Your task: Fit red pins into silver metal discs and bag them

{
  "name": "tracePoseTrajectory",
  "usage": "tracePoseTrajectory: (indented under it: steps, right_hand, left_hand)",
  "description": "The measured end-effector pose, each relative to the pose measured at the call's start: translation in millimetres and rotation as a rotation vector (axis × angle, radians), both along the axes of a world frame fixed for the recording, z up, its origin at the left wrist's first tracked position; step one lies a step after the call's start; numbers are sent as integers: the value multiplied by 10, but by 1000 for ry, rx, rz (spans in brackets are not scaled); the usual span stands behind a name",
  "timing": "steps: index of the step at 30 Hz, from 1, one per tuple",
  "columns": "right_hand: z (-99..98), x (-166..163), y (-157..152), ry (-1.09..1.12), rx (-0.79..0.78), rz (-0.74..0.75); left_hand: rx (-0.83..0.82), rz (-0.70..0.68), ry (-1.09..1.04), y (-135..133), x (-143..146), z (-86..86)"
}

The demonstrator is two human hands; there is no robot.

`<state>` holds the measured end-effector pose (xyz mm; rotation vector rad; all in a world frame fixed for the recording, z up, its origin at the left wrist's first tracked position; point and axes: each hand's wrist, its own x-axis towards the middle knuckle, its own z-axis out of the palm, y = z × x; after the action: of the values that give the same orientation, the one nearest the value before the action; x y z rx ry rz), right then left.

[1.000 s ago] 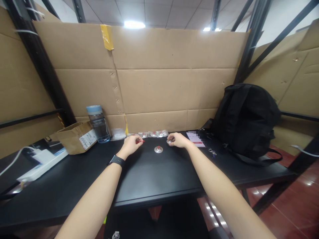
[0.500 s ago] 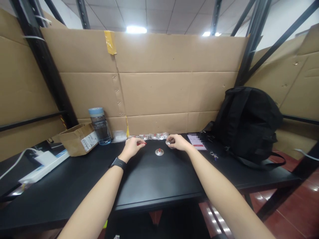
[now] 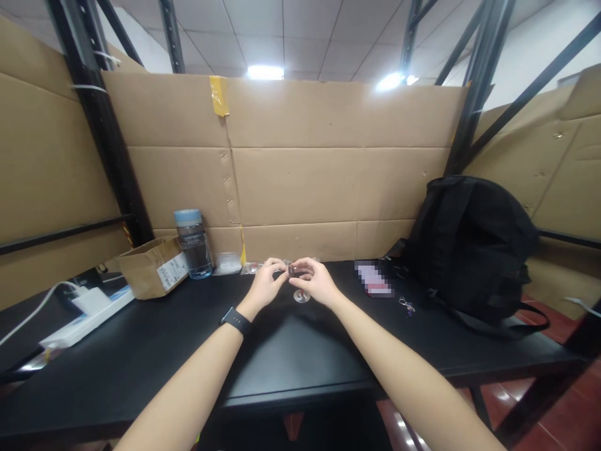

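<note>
Both hands are bunched together in the air just above the black table [image 3: 291, 351]. The right hand [image 3: 318, 283] has its fingertips closed tight on a small clear piece [image 3: 295, 270]. The left hand [image 3: 264, 286] is pinched narrow right up against the same spot, though it's too small and blurry to say whether those fingers are on the piece too or on some tiny bit of their own. Directly under the grip, almost touching the right hand's underside, a round metal disc [image 3: 302, 295] sits flat on the table. Just beyond the grip, against the cardboard wall, are some little plastic bags [image 3: 228, 264]. The water bottle [image 3: 193, 243] and cardboard box [image 3: 151, 267] are well off to the grip's left, and the keys [image 3: 406, 305] and backpack [image 3: 474, 244] are off to its right. The risk I see is that the piece is tiny and slick-looking and only fingertips are on it. If the two hands push or twist slightly out of line it could pop free, bounce off the disc and skitter over the dark table or off the near edge. A dropping wrist could also knock the disc sideways.
</note>
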<state>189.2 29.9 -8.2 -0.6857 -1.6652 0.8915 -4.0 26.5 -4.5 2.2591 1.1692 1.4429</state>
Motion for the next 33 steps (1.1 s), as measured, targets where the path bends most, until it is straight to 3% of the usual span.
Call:
tracePoseTrajectory:
  steps: [13,26,33]
  right_hand:
    - [4,-4,-9,51,-47,11]
    - [15,67,-31,-162,13,-75]
    - [50,24,-62,-102,-81,55]
  left_hand:
    - [23,-28,0,-46,18,25]
    - [111,-24,70,-112,29,36]
    - [157,-2,144,-182,21,140]
